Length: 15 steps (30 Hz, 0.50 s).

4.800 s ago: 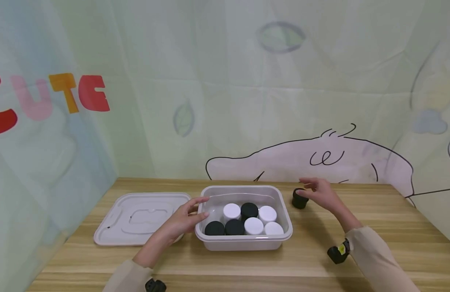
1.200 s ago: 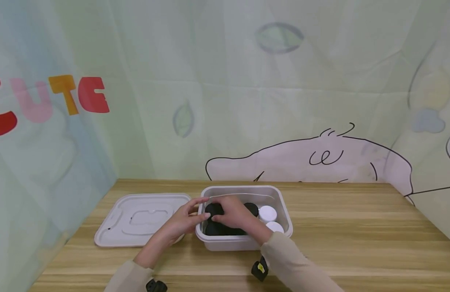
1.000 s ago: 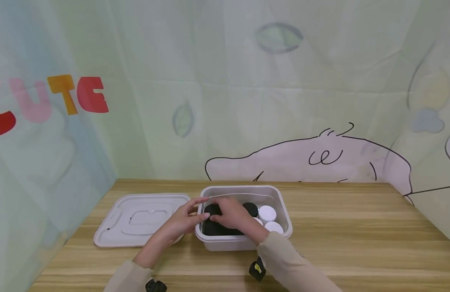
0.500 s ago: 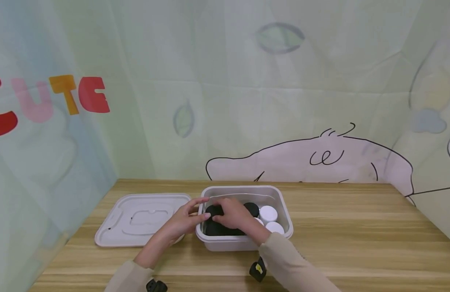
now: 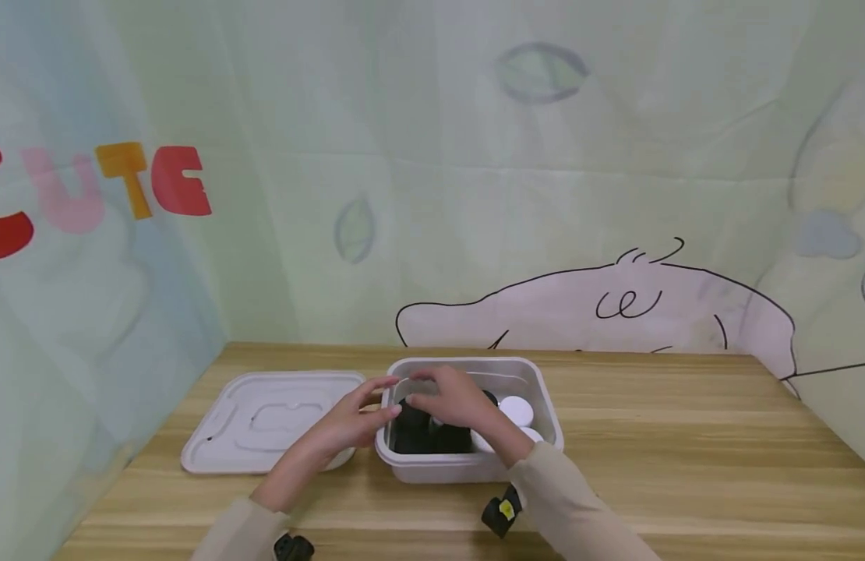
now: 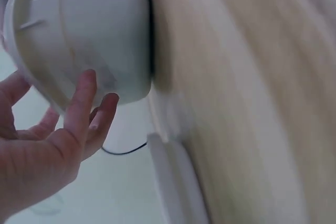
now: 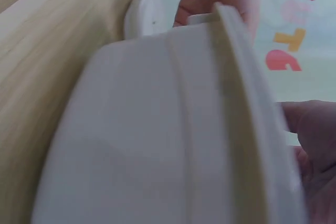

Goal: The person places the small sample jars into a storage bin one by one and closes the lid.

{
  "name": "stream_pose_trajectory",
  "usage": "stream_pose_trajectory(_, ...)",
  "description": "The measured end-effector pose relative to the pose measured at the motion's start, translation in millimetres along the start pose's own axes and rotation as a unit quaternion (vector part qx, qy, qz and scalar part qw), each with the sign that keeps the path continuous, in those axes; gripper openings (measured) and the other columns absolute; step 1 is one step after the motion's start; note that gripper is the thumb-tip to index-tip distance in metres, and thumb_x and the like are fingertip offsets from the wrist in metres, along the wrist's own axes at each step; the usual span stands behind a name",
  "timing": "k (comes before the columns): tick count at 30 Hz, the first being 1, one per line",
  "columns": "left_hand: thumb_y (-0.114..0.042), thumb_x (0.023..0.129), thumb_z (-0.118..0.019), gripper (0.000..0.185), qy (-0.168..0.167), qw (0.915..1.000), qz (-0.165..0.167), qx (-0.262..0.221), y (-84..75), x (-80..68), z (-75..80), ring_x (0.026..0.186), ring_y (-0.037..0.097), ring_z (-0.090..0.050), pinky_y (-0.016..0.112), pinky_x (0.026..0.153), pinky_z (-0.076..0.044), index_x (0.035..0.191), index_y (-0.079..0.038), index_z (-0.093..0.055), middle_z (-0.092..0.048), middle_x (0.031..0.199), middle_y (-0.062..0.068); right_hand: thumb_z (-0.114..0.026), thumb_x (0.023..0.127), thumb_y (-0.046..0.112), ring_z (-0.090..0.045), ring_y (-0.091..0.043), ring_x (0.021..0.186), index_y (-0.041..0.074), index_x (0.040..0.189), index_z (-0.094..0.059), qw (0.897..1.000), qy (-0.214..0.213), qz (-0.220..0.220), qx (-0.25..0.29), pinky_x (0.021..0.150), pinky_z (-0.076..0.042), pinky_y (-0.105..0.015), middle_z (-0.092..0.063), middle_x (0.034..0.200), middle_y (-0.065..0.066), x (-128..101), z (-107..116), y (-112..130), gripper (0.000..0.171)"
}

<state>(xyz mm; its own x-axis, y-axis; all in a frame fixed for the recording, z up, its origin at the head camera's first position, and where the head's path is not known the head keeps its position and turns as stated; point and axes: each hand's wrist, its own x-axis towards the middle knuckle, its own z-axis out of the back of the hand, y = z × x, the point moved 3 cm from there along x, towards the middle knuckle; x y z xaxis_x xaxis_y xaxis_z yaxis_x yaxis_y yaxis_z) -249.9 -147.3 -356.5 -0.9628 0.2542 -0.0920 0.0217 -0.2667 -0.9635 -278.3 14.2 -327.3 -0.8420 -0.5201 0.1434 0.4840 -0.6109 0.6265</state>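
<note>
The black jar (image 5: 413,417) sat in the tub's (image 5: 545,389) left end, under your right hand (image 5: 452,397), whose curled fingers closed over its lid. It looked small, light, rigid and smooth; the lid's rim seemed the surest hold. Your left hand (image 5: 344,425), fingers relaxed, steadied the tub's wall beside it.

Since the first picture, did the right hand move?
Yes. The right hand went left, from beside the box to inside it.

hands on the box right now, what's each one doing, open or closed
Left hand: open, fingers resting against the left end of the box.
Right hand: inside the box over the black jars; cannot tell if it holds one.
</note>
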Motion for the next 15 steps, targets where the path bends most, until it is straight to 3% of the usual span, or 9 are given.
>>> stream_pose_trajectory(7, -0.024, 0.092, -0.054, 0.058, 0.005, 0.9998, -0.018, 0.005, -6.8, -13.0, 34.0, 0.124, 0.042, -0.035, 0.047, 0.087, -0.047, 0.140, -0.005, -0.028, -0.026, 0.140, 0.029, -0.057, 0.089, 0.023, -0.051, -0.024, 0.115, 0.006, 0.122, -0.057, 0.998, -0.029, 0.010, 0.061, 0.096, -0.041, -0.042, -0.058, 0.123, -0.010, 0, -1, 25, 0.037)
stream_pose_trajectory(15, -0.031, 0.093, -0.051, 0.062, -0.029, 0.9973, -0.026, 0.062, -4.8, -31.9, 80.2, 0.126, 0.045, -0.031, 0.046, 0.089, -0.046, 0.142, -0.005, -0.023, -0.025, 0.140, 0.029, -0.055, 0.091, 0.033, -0.052, -0.023, 0.112, 0.009, 0.127, -0.053, 0.994, -0.030, 0.005, 0.107, 0.091, -0.045, -0.035, -0.054, 0.127, -0.006, 1, -28, 60, 0.043)
